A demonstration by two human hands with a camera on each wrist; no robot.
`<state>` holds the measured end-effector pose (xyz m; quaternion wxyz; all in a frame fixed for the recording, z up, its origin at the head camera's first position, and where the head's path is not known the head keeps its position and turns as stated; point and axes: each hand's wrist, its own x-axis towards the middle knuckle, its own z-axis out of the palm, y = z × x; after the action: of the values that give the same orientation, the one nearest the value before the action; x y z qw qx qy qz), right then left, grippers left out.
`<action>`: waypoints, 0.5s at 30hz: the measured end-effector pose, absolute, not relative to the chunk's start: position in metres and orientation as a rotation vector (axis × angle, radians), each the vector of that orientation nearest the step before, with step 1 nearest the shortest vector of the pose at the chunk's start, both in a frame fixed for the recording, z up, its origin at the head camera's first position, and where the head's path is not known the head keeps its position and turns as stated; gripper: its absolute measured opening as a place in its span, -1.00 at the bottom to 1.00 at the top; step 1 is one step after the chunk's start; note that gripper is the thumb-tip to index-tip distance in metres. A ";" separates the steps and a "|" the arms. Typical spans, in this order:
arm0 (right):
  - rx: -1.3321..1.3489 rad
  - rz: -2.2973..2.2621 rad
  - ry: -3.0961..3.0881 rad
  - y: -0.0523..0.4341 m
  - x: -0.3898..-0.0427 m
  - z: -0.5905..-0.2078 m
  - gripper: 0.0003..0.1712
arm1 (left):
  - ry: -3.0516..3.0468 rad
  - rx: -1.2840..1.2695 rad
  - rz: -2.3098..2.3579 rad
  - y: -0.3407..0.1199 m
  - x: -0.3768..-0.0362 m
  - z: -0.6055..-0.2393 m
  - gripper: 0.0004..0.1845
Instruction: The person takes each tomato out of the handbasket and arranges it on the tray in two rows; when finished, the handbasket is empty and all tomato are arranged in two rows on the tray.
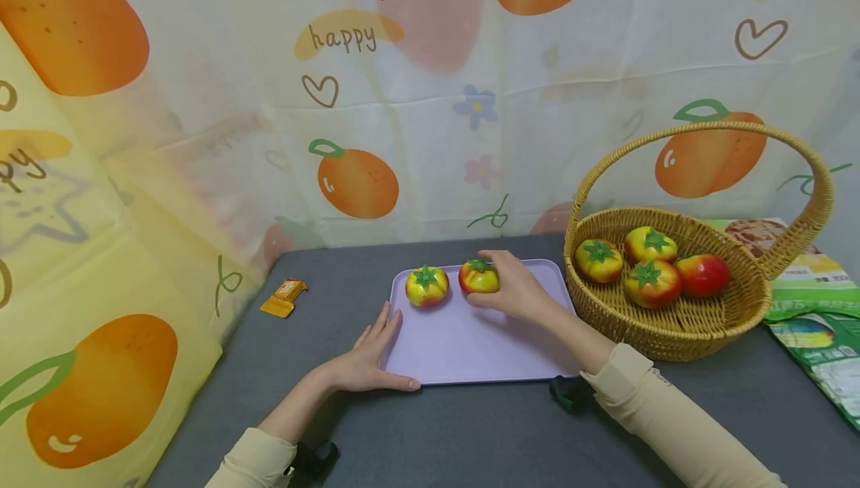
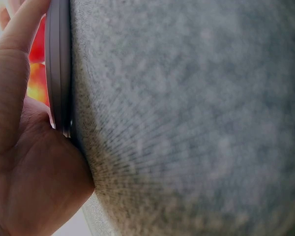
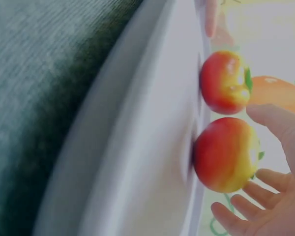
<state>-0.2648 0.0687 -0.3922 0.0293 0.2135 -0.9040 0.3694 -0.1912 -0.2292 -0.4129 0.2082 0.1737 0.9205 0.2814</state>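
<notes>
Two red-and-yellow tomatoes with green leafy tops are on a lilac tray [image 1: 470, 354] in the head view. One tomato [image 1: 426, 286] is at the tray's back left; the other tomato [image 1: 474, 279] is to its right. My right hand [image 1: 516, 288] reaches round the second, thumb in front and fingers behind. In the right wrist view its fingers [image 3: 236, 223] are spread beside that tomato [image 3: 226, 155], the thumb extended. My left hand [image 1: 363, 360] rests at the tray's front left corner, fingers along the left rim. The left wrist view shows its palm [image 2: 34, 182] against the tray edge [image 2: 58, 69].
At the right a wicker basket [image 1: 672, 339] with a tall handle holds several more tomatoes. Green and white packages [image 1: 820, 286] lie beyond it. A small orange wrapped snack [image 1: 284, 298] is on the grey table at left. A printed curtain [image 1: 430, 122] hangs behind.
</notes>
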 end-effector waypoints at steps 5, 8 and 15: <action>0.660 1.119 -2.769 0.075 -0.259 -0.383 -0.09 | 2.559 0.484 0.785 -0.229 -0.191 -0.412 0.30; 0.671 1.106 -2.760 0.079 -0.255 -0.378 -0.11 | 2.562 0.484 0.787 -0.229 -0.191 -0.411 0.30; 0.679 1.080 -2.751 0.089 -0.243 -0.365 -0.15 | 2.557 0.483 0.792 -0.228 -0.192 -0.412 0.30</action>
<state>-0.2425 0.0893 -0.3653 0.0547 0.2235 -0.9059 0.3557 -0.1918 -0.2284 -0.4122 0.2094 0.1736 0.9192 0.2847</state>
